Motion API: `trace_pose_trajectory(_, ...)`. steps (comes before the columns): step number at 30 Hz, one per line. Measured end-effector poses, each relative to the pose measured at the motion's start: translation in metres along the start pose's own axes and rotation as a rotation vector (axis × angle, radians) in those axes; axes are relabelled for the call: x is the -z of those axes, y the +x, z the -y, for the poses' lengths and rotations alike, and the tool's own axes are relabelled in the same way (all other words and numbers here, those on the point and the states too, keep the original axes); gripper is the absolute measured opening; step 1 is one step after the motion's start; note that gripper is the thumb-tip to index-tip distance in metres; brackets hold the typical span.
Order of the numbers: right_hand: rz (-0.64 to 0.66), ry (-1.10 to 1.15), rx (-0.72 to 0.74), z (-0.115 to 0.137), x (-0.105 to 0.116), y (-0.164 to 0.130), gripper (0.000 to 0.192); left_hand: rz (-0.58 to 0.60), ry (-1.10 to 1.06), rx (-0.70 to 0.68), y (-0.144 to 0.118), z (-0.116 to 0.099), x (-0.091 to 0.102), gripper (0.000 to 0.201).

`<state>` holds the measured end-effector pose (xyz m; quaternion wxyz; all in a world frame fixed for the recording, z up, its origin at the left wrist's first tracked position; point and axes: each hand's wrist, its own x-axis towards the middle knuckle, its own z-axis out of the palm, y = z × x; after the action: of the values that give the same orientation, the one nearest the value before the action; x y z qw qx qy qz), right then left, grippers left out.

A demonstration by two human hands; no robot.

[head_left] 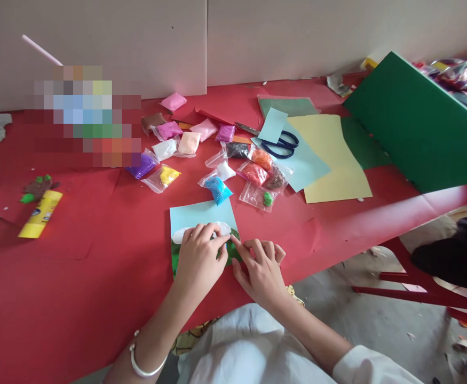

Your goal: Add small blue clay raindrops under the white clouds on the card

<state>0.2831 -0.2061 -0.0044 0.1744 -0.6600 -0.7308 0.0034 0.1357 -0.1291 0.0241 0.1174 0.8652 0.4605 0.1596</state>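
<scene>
A light blue sheet [199, 212] lies on the red table in front of me, its lower part covered in green. White, flattened clay-like patches [222, 228] run across its middle, partly hidden by my fingers. My left hand [202, 250] rests over the sheet with bent, parted fingers, its index finger reaching to the right end of the white. Fingertip to fingertip with it, my right hand [262, 266] points its index finger at the sheet's right edge, the other fingers loosely curled. Just beyond the sheet is a bag of blue clay [218, 189].
Several small bags of coloured clay, including a yellow one [169, 175], are spread behind the sheet. Dark-handled scissors [283, 145] lie on coloured paper [337, 160]. A yellow glue stick [41, 214] is at left. A large green board [421, 128] leans at right, near another person's leg.
</scene>
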Motion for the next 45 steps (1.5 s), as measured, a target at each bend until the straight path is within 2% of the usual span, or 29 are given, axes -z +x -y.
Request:
trace_pose_trajectory(9, -0.019, 0.038, -0.003, 0.001, 0.000, 0.000, 0.037, -0.054, 0.026, -0.021, 0.001, -0.001, -0.001, 0.027)
trace_pose_trajectory(12, -0.049, 0.083, -0.026, -0.004, 0.002, 0.011, 0.034, -0.111, -0.001, 0.003, 0.003, 0.003, 0.001, 0.025)
trace_pose_trajectory(16, -0.127, 0.174, -0.023, -0.016, 0.007, 0.051, 0.036, -0.265, -0.039, 0.076, 0.007, 0.016, 0.006, 0.020)
trace_pose_trajectory(18, -0.115, 0.186, -0.020, -0.019, 0.008, 0.078, 0.039, -0.335, -0.042, 0.112, 0.008, 0.024, 0.009, 0.020)
trace_pose_trajectory(22, 0.074, 0.118, -0.061, -0.015, 0.002, 0.125, 0.049, -0.411, -0.071, 0.191, 0.010, 0.037, 0.012, 0.024)
trace_pose_trajectory(25, 0.142, 0.085, -0.078, -0.009, -0.008, 0.142, 0.045, -0.448, -0.116, 0.235, 0.010, 0.044, 0.015, 0.025)
trace_pose_trajectory(27, 0.107, 0.127, -0.011, -0.007, -0.013, 0.142, 0.039, -0.473, -0.154, 0.266, 0.010, 0.049, 0.016, 0.026)
trace_pose_trajectory(29, 0.052, 0.239, 0.121, -0.006, -0.015, 0.138, 0.036, -0.482, -0.204, 0.288, 0.010, 0.052, 0.018, 0.027)
trace_pose_trajectory(32, -0.009, 0.435, 0.287, -0.007, -0.016, 0.130, 0.034, -0.439, -0.306, 0.276, 0.010, 0.054, 0.021, 0.025)
trace_pose_trajectory(35, -0.041, 0.520, 0.297, -0.008, -0.016, 0.127, 0.035, -0.385, -0.416, 0.270, 0.010, 0.055, 0.024, 0.020)
trace_pose_trajectory(38, -0.041, 0.558, 0.314, -0.008, -0.015, 0.127, 0.032, -0.338, -0.511, 0.350, 0.009, 0.056, 0.022, 0.017)
trace_pose_trajectory(42, -0.039, 0.668, 0.345, -0.007, -0.012, 0.126, 0.032, -0.408, -0.558, 0.483, 0.008, 0.058, 0.016, 0.014)
trace_pose_trajectory(45, -0.030, 0.715, 0.330, -0.005, -0.011, 0.125, 0.033, -0.393, -0.566, 0.438, 0.009, 0.062, 0.015, 0.017)
